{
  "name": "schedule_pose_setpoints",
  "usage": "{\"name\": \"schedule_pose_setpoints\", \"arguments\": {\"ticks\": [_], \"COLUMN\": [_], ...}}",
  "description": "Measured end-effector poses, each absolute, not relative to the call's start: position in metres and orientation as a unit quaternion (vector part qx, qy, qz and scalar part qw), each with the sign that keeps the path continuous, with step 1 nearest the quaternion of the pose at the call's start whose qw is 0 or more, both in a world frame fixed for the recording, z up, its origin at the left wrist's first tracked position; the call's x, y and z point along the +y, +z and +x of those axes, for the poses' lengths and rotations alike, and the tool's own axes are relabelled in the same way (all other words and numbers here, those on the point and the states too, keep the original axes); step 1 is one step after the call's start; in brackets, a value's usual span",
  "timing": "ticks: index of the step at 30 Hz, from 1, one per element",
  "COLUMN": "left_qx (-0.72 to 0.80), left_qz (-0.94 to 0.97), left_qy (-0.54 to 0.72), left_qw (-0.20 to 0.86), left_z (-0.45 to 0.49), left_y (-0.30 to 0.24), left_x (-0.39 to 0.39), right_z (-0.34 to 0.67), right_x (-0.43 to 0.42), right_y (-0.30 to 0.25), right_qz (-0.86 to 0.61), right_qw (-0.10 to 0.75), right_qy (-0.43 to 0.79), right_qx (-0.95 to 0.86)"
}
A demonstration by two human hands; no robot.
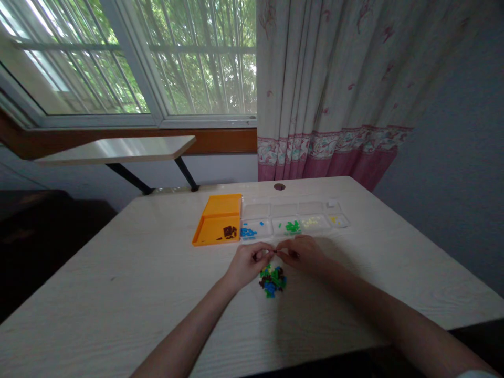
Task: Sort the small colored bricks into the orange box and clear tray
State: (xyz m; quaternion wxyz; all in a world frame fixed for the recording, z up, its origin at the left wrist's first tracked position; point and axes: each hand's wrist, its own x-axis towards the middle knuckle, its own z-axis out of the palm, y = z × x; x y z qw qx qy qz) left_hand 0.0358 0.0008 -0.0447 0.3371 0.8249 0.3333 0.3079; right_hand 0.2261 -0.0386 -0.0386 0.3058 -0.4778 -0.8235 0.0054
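Observation:
My left hand and my right hand meet fingertip to fingertip above the table. Both are closed in a pinch on a tiny dark brown piece, too small to make out in detail. Just below them lies a mixed pile of small plastic pieces in green, blue, brown and yellow. Beyond my left hand, an open orange box has dark brown pieces in it. Clear trays beside it hold blue pieces, green pieces and pale yellow pieces in separate compartments.
The pale wooden table reaches back to a wall with a window and a patterned curtain. A raised shelf on black legs stands at the back left. A round cable hole is near the far edge.

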Motion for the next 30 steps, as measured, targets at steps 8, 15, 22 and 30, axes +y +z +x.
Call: {"name": "schedule_pose_setpoints", "arguments": {"ticks": [8, 15, 22, 30], "left_qx": [0.372, 0.381, 0.395, 0.393], "left_qz": [0.764, 0.737, 0.737, 0.737], "left_qy": [0.471, 0.523, 0.516, 0.515], "left_qw": [0.238, 0.197, 0.189, 0.193], "left_z": [0.027, 0.024, 0.024, 0.024], "left_y": [-0.04, -0.036, -0.031, -0.033], "left_x": [0.004, 0.003, -0.002, -0.001], "right_z": [0.238, 0.235, 0.237, 0.238], "right_x": [-0.048, -0.05, -0.05, -0.05], "right_y": [-0.014, -0.012, -0.017, -0.018], "right_qz": [-0.493, -0.48, -0.468, -0.466], "right_qw": [0.124, 0.099, 0.131, 0.141], "right_qy": [0.217, 0.264, 0.257, 0.254], "right_qx": [-0.833, -0.831, -0.835, -0.836]}}
